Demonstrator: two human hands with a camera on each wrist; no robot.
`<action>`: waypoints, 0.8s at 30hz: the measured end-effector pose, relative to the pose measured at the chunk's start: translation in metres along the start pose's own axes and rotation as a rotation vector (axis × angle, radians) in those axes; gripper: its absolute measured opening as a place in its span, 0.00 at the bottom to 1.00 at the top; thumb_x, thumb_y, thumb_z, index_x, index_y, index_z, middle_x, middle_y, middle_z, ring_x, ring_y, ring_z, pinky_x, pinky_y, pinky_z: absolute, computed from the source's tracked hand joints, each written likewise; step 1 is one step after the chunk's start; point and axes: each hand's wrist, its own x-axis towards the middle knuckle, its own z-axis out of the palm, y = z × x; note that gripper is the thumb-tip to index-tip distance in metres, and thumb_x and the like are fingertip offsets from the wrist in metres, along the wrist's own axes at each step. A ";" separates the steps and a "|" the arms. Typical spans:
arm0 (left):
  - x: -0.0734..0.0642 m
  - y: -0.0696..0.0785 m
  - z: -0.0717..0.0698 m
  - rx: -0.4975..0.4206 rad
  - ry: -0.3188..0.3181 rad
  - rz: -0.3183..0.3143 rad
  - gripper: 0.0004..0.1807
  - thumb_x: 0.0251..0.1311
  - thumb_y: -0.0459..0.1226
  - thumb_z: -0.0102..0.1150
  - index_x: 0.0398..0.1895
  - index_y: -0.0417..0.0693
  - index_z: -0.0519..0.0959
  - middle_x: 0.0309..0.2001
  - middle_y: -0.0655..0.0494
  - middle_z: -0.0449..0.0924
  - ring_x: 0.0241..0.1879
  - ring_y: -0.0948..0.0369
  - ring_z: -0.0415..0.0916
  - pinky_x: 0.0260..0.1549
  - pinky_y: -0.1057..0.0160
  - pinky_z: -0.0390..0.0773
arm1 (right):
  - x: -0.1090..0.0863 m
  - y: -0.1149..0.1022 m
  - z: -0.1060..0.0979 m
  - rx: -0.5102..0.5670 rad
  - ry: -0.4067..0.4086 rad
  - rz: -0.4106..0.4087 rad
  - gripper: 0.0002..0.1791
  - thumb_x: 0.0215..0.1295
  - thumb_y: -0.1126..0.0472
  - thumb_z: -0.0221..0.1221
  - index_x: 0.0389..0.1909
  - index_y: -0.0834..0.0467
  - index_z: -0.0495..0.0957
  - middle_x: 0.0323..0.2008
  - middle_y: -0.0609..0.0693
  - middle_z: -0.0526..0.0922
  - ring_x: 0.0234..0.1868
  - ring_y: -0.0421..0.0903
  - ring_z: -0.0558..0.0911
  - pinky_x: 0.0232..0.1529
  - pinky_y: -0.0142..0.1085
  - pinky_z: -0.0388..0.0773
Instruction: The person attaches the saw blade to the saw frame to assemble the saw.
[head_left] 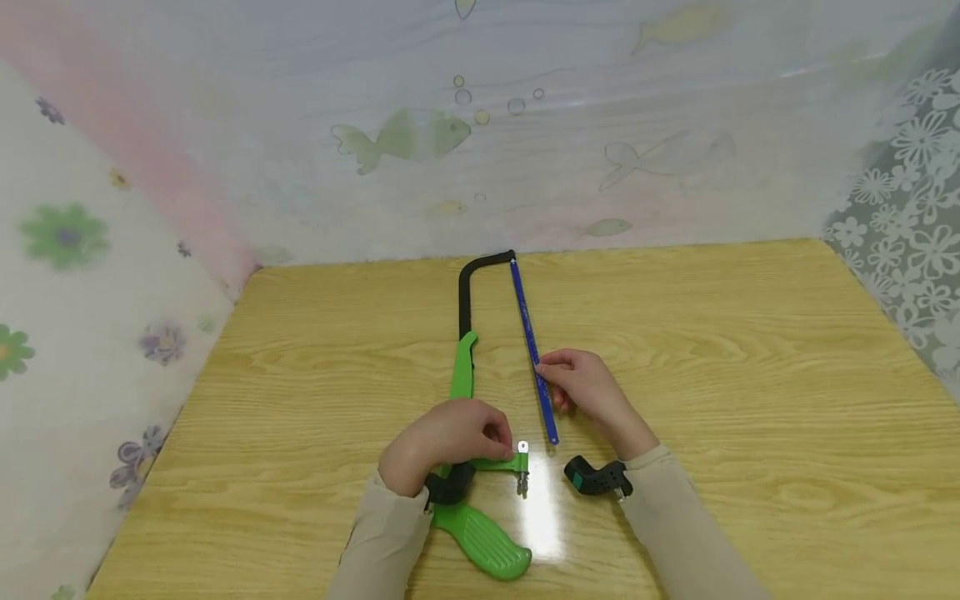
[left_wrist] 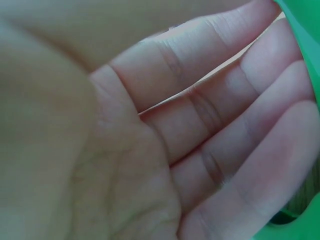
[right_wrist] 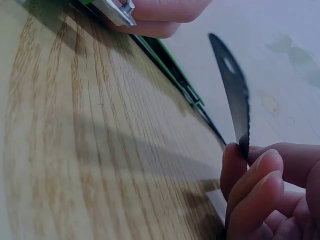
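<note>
A hacksaw frame point(head_left: 463, 362) with a black front bow and a green body and handle lies on the table. My left hand point(head_left: 461, 433) holds its green crosspiece close to the metal blade pin point(head_left: 522, 448); in the left wrist view its fingers point(left_wrist: 215, 105) bend against the green frame point(left_wrist: 306, 30). Between thumb and fingertips my right hand point(head_left: 592, 387) pinches a blue hacksaw blade point(head_left: 528, 329) around its lower half. The blade's far end meets the tip of the black bow, while its near end, with a hole, stands apart from the pin. Teeth show along the blade point(right_wrist: 232, 90) in the right wrist view.
Under everything is a wood-grain table point(head_left: 300, 367). A pale wall covering point(head_left: 540, 192) printed with fish rises at its back edge, and flowered sheets stand on both sides. Black wrist cameras point(head_left: 596, 477) sit on both wrists, the left one over the saw frame.
</note>
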 end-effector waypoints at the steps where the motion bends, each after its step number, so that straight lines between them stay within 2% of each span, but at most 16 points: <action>1: 0.000 0.000 0.000 0.001 -0.002 -0.003 0.04 0.51 0.45 0.61 0.22 0.61 0.78 0.23 0.71 0.74 0.24 0.70 0.69 0.29 0.68 0.68 | 0.000 0.000 0.000 -0.012 -0.004 0.000 0.16 0.62 0.59 0.54 0.47 0.63 0.74 0.14 0.52 0.71 0.13 0.42 0.69 0.17 0.33 0.69; 14: 0.002 0.001 -0.002 0.018 -0.013 -0.010 0.04 0.50 0.45 0.61 0.22 0.61 0.78 0.23 0.71 0.74 0.25 0.69 0.69 0.29 0.68 0.68 | 0.000 -0.002 0.006 -0.039 -0.050 0.014 0.18 0.59 0.56 0.57 0.50 0.57 0.74 0.18 0.53 0.75 0.14 0.41 0.69 0.14 0.31 0.64; 18: 0.002 0.003 -0.002 0.019 -0.013 -0.002 0.04 0.51 0.45 0.61 0.22 0.61 0.78 0.23 0.70 0.74 0.25 0.69 0.69 0.29 0.67 0.68 | -0.001 -0.001 0.007 -0.041 -0.069 -0.004 0.20 0.59 0.57 0.57 0.52 0.58 0.72 0.22 0.53 0.78 0.15 0.42 0.69 0.14 0.31 0.62; 24: 0.002 0.003 -0.002 0.022 -0.020 0.005 0.04 0.51 0.44 0.61 0.22 0.60 0.78 0.23 0.71 0.74 0.25 0.70 0.69 0.29 0.68 0.69 | 0.000 0.001 0.008 -0.094 -0.075 -0.036 0.20 0.59 0.56 0.57 0.53 0.57 0.72 0.25 0.52 0.79 0.17 0.43 0.72 0.19 0.32 0.66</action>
